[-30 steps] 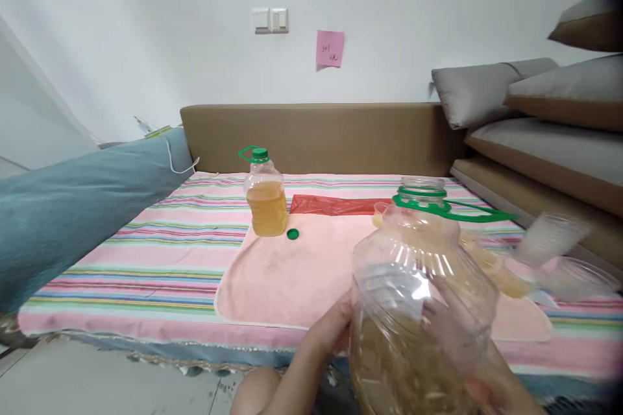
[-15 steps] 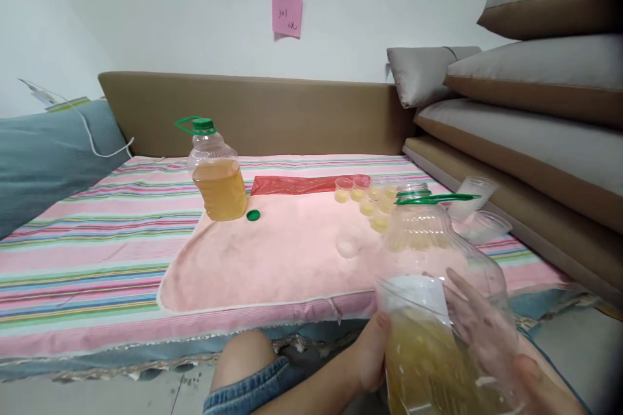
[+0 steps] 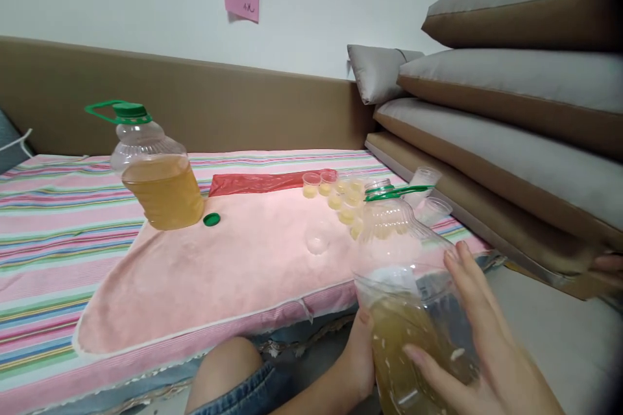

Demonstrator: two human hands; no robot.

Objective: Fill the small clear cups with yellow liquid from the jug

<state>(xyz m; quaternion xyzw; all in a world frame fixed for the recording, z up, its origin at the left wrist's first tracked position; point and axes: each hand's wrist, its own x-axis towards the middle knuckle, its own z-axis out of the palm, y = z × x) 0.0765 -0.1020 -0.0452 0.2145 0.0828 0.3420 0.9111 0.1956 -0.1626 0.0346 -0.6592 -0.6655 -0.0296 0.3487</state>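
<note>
A large clear plastic bottle (image 3: 411,337), uncapped and partly filled with yellowish liquid, stands slightly tilted at the lower right. A green carrying ring (image 3: 389,193) circles its neck. My left hand (image 3: 357,356) is closed against the bottle's left side, its fingers largely hidden behind it. On the right side my right hand (image 3: 487,331) grips the bottle, thumb across the near face. Just beyond are several small clear cups (image 3: 335,200) with a little yellow liquid, some partly hidden by the bottle. One cup (image 3: 317,243) stands apart on the pink cloth (image 3: 233,259), seemingly without liquid.
A second bottle (image 3: 165,191) of amber liquid, capped green, stands at left beside a loose green cap (image 3: 211,219). A red plastic bag (image 3: 263,182) lies behind the cloth. Clear cup stacks (image 3: 433,211) lie at right, near piled cushions (image 3: 506,136). A person's hand shows (image 3: 608,262) at the right edge.
The view has swung right and closer. My right hand, earlier seen through the bottle, now grips its right side with the thumb in front. My left hand stays on the bottle.
</note>
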